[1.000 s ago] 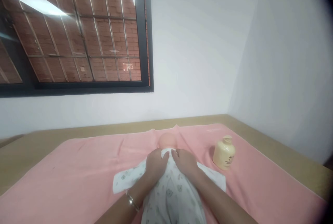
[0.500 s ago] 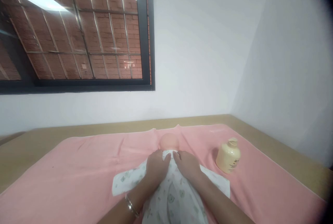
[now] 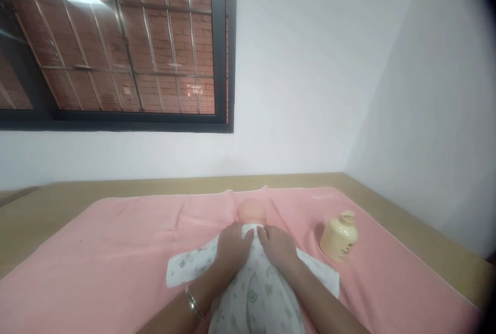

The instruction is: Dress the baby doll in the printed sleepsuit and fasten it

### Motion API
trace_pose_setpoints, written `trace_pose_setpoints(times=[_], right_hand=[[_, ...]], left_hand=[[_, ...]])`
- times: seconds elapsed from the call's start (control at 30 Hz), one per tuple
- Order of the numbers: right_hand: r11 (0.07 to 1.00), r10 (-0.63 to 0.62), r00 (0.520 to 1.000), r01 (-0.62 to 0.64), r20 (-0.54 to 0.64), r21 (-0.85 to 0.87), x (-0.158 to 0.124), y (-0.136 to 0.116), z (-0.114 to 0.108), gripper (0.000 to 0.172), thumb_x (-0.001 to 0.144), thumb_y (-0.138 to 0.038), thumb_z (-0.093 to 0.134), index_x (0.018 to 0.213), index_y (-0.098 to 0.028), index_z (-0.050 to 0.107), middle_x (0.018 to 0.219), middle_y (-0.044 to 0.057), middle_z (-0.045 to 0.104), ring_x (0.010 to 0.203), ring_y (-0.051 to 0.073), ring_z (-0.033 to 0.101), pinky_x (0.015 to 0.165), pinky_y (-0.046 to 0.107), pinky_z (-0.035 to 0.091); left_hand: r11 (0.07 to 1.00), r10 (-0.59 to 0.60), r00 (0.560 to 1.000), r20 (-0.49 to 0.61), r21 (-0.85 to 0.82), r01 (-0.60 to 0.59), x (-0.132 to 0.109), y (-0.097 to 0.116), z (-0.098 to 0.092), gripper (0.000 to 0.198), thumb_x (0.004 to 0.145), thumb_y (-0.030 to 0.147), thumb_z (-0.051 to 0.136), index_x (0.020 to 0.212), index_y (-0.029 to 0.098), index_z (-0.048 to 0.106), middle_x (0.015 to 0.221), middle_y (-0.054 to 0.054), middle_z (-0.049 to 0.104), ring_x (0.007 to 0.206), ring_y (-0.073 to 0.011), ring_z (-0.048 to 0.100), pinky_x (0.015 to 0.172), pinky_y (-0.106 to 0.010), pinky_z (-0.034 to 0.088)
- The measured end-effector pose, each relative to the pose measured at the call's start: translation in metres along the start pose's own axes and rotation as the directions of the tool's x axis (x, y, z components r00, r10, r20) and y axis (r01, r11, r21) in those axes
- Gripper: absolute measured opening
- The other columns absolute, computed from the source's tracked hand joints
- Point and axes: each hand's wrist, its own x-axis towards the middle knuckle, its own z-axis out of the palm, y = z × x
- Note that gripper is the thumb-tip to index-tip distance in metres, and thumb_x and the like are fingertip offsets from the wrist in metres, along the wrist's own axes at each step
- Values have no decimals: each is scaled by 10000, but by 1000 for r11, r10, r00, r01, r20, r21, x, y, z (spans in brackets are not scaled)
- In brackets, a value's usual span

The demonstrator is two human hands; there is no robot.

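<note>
A baby doll lies on its back on the pink towel (image 3: pixel 116 251), its bald head (image 3: pixel 251 212) pointing away from me. It wears a white garment (image 3: pixel 251 292) printed with small green bears. My left hand (image 3: pixel 231 247) and my right hand (image 3: pixel 279 247) rest side by side on the doll's chest just below the neck. Their fingers curl onto the garment's collar. A bracelet circles my left wrist (image 3: pixel 192 303).
A cream-yellow lotion bottle (image 3: pixel 340 236) stands on the towel to the right of the doll. The towel covers a wooden table (image 3: pixel 46 210) set in a corner of white walls. A dark-framed window (image 3: pixel 116 44) is on the back wall, upper left.
The hands and doll have stayed put. The view has shifted slightly, so the bottle and window sit a little further right.
</note>
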Motion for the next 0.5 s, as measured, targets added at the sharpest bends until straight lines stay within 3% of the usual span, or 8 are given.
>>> trace_pose_setpoints(times=[0.5], right_hand=[[1000, 13, 999, -14, 32, 2, -2, -5, -5, 598, 930, -504, 148, 874, -171, 642, 869, 103, 654, 785, 204, 595, 657, 292, 365]], left_hand=[[999, -39, 999, 14, 26, 39, -2, 2, -2, 349, 851, 441, 393, 890, 164, 602, 910, -74, 643, 859, -211, 562, 772, -306, 366]])
